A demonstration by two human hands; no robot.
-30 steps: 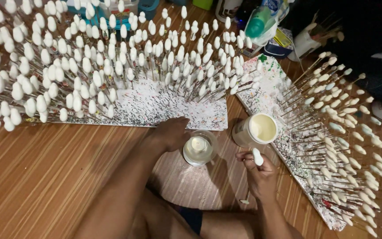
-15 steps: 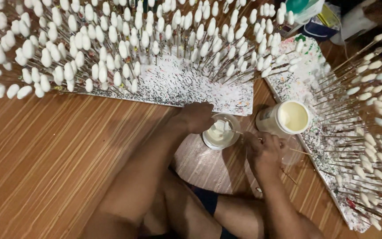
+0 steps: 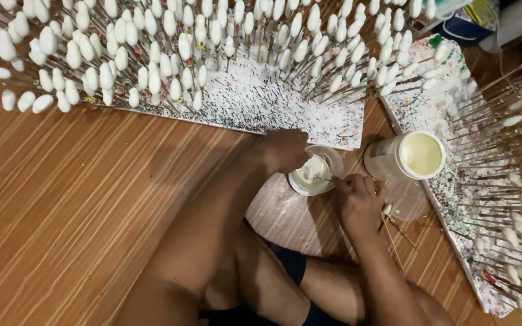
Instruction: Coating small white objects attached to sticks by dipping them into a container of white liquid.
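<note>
White paste fills the small clear plastic cup [image 3: 315, 172], which is steadied on the wooden floor by the left hand [image 3: 285, 151], its grip wrapped around the cup's far left side. A thin wooden stick [image 3: 324, 177] is pinched between the fingers of the right hand [image 3: 360, 199], a narrow grip closed on its near end, while its white oval tip lies in the paste. The dipping step is judged to be in hand; what follows would call for a clean lift, so that the coating is not smeared on the cup rim. The stick's long axis lies nearly level, with the tip pointed left, toward the left hand. Just right of the cup a white cylindrical tub of cream liquid [image 3: 409, 156] stands open, and paint-speckled foam boards [image 3: 285, 108] packed with coated sticks lie along the floor's far and right edges.
</note>
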